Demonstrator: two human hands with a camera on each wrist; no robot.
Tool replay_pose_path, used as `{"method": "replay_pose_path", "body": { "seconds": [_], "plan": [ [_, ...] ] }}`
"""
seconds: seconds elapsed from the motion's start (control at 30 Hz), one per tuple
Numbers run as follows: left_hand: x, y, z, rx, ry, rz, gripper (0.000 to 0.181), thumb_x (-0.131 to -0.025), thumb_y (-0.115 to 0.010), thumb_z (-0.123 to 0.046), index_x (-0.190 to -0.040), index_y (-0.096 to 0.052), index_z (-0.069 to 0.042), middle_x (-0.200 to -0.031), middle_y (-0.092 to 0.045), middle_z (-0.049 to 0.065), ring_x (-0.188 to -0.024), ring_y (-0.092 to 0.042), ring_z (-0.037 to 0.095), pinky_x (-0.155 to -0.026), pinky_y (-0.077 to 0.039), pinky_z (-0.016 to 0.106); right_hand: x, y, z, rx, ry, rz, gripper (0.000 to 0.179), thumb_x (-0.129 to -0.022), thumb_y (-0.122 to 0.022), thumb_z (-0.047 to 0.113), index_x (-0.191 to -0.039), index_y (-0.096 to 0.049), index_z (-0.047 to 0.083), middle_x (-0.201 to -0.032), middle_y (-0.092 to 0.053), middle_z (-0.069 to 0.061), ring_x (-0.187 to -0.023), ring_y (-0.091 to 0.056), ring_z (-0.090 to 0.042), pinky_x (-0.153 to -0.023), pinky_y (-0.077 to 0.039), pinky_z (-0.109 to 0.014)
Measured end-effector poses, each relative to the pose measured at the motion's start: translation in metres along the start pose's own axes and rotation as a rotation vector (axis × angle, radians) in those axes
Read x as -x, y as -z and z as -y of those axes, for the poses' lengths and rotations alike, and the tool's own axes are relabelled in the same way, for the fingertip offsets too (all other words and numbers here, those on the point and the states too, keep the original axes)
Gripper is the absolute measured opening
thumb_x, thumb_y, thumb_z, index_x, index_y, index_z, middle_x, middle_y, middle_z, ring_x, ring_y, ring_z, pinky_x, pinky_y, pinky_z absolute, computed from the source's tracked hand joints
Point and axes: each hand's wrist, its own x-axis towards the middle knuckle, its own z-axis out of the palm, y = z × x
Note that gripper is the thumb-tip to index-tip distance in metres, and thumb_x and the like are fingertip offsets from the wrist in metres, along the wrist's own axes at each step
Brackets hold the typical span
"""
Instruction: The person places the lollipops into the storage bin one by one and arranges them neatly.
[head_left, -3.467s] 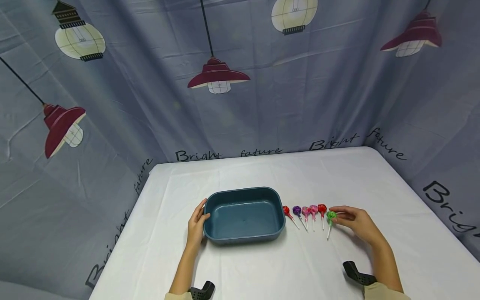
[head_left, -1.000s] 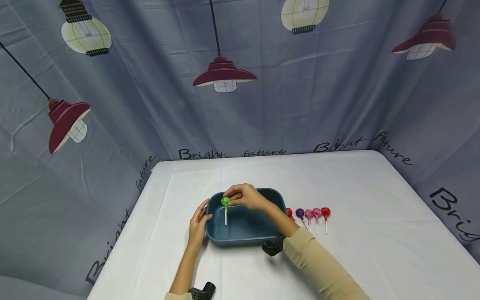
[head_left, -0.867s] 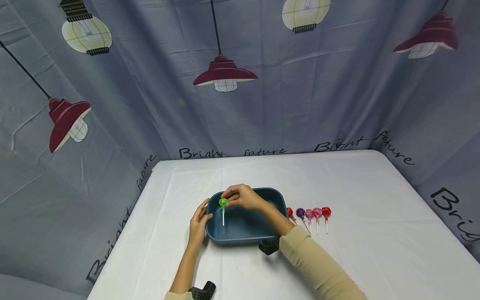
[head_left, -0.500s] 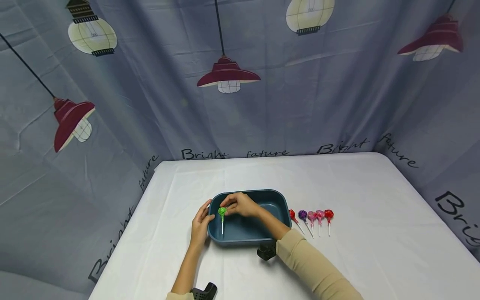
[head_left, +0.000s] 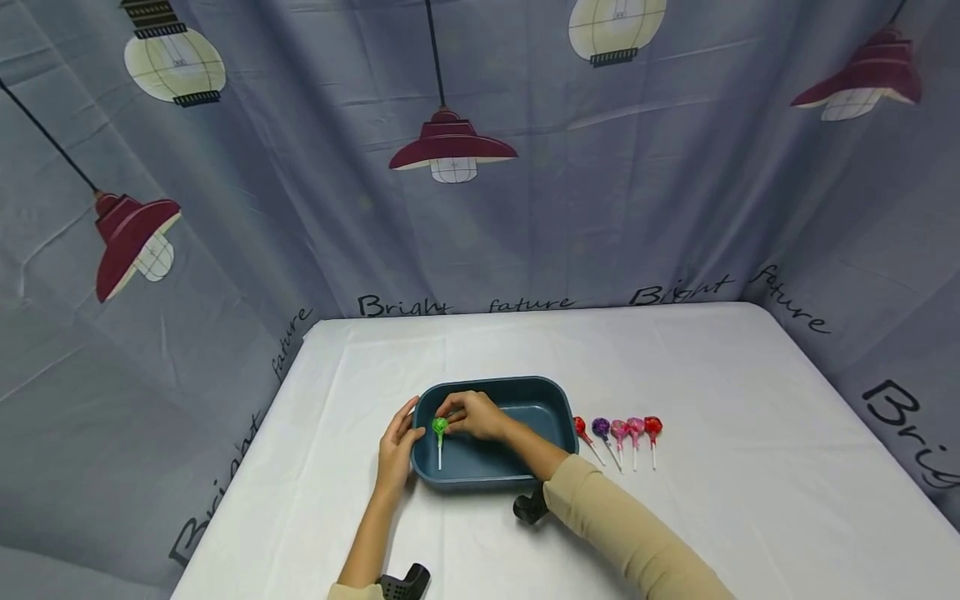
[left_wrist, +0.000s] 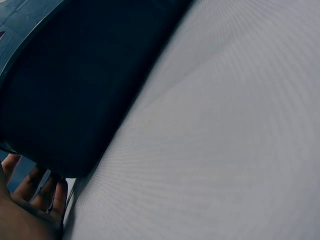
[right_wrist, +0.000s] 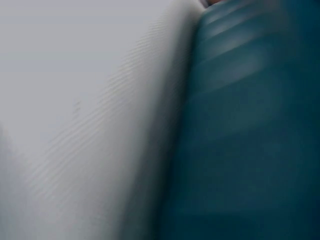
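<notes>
A dark teal plastic basin [head_left: 480, 484], rectangular with rounded corners, stands on the white-covered table. My left hand [head_left: 393, 458] grips its left end, thumb over the rim and the other fingers along the outside. The left wrist view shows those fingers [left_wrist: 32, 182] against the basin's dark outer wall [left_wrist: 75, 95]. Inside the basin's left part, my right hand [head_left: 480, 417] pinches a green lollipop [head_left: 439, 426] by its wrapped head, its white stick pointing down toward the near side. The blurred basin wall [right_wrist: 235, 150] fills much of the right wrist view; the lollipop is out of sight there.
Just right of the basin lie several lollipops in a row: a red one [head_left: 580, 426] at the rim, a purple one [head_left: 601, 427], two pink ones [head_left: 618, 429] and another red one [head_left: 653, 426]. A printed grey curtain [head_left: 600, 183] hangs behind the table [head_left: 750, 417].
The green lollipop, earlier at the right end of the row, has been carried left into the basin and lowered by my right hand. My left hand has stayed on the basin.
</notes>
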Motion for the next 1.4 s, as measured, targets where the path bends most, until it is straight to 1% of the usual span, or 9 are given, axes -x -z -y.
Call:
{"method": "replay_pose_path", "body": {
  "seconds": [0.07,0.2,0.3,0.47,0.53,0.67,0.83,1.13,1.4],
  "plan": [
    [0.001,0.0,-0.002,-0.002,-0.001,0.001,0.048,-0.09,-0.048,0.003,-0.137,-0.043,-0.007,-0.129,-0.05,0.019,-0.119,-0.047,0.028,-0.086,-0.043,0.022,0.0,-0.002,-0.001,0.054,0.021,0.003,0.024,-0.077,-0.069,-0.004,-0.1,-0.065,0.0,-0.099,-0.066,-0.01,-0.09,-0.065,-0.019,-0.072,-0.049,-0.021],
    [0.002,0.0,-0.003,-0.003,-0.011,0.009,0.049,-0.09,-0.048,0.003,-0.138,-0.042,-0.005,-0.13,-0.049,0.02,-0.119,-0.046,0.029,-0.087,-0.041,0.02,0.001,-0.005,-0.001,0.137,0.081,0.004,0.024,-0.077,-0.07,-0.001,-0.101,-0.065,0.001,-0.097,-0.068,-0.009,-0.09,-0.065,-0.019,-0.076,-0.049,-0.024],
    [0.001,0.0,-0.002,0.002,-0.014,0.012,0.049,-0.09,-0.048,0.003,-0.138,-0.041,-0.005,-0.13,-0.049,0.019,-0.12,-0.046,0.028,-0.088,-0.041,0.019,0.002,-0.006,0.001,0.164,0.084,0.002,0.025,-0.077,-0.07,0.0,-0.101,-0.065,0.001,-0.097,-0.068,-0.009,-0.091,-0.064,-0.019,-0.077,-0.048,-0.024],
    [-0.006,0.004,0.016,0.004,-0.019,-0.004,0.049,-0.09,-0.05,-0.001,-0.138,-0.044,-0.01,-0.13,-0.051,0.015,-0.119,-0.047,0.025,-0.089,-0.04,0.02,0.0,-0.006,-0.001,0.197,0.052,-0.009,0.024,-0.078,-0.07,0.002,-0.102,-0.065,0.004,-0.098,-0.068,-0.006,-0.092,-0.064,-0.017,-0.077,-0.047,-0.022],
    [-0.008,0.005,0.023,-0.004,-0.024,-0.014,0.048,-0.09,-0.051,-0.003,-0.137,-0.045,-0.013,-0.129,-0.052,0.013,-0.118,-0.047,0.023,-0.089,-0.04,0.02,0.0,-0.006,-0.002,0.197,0.061,-0.012,0.024,-0.078,-0.07,0.001,-0.101,-0.065,0.003,-0.097,-0.068,-0.007,-0.091,-0.064,-0.019,-0.077,-0.048,-0.024],
    [-0.008,0.004,0.022,-0.023,-0.024,-0.029,0.049,-0.089,-0.052,-0.004,-0.136,-0.047,-0.014,-0.128,-0.053,0.012,-0.118,-0.048,0.02,-0.089,-0.039,0.02,0.0,-0.007,-0.002,0.203,0.076,-0.015,0.024,-0.078,-0.071,0.001,-0.101,-0.065,0.003,-0.096,-0.068,-0.007,-0.091,-0.064,-0.019,-0.077,-0.048,-0.025],
    [-0.008,0.004,0.022,-0.034,-0.029,-0.031,0.049,-0.089,-0.052,-0.004,-0.136,-0.046,-0.013,-0.128,-0.052,0.014,-0.118,-0.048,0.022,-0.089,-0.039,0.019,0.0,-0.007,-0.002,0.208,0.066,-0.012,0.024,-0.078,-0.071,0.003,-0.102,-0.065,0.004,-0.097,-0.068,-0.006,-0.092,-0.063,-0.018,-0.078,-0.047,-0.023],
    [-0.009,0.005,0.022,-0.021,-0.014,-0.035,0.048,-0.088,-0.052,-0.003,-0.134,-0.048,-0.017,-0.127,-0.053,0.012,-0.118,-0.047,0.021,-0.089,-0.039,0.018,-0.001,-0.006,-0.001,0.214,0.064,-0.016,0.024,-0.079,-0.071,0.006,-0.102,-0.066,0.005,-0.098,-0.068,-0.004,-0.09,-0.062,-0.015,-0.077,-0.047,-0.021],
    [-0.009,0.004,0.021,0.0,-0.021,-0.023,0.049,-0.09,-0.051,0.0,-0.138,-0.044,-0.01,-0.131,-0.049,0.019,-0.121,-0.044,0.027,-0.088,-0.039,0.017,-0.001,-0.003,0.0,0.194,0.042,-0.028,0.027,-0.077,-0.072,0.005,-0.104,-0.066,0.005,-0.099,-0.067,-0.006,-0.091,-0.062,-0.018,-0.077,-0.047,-0.024]
  ]
}}
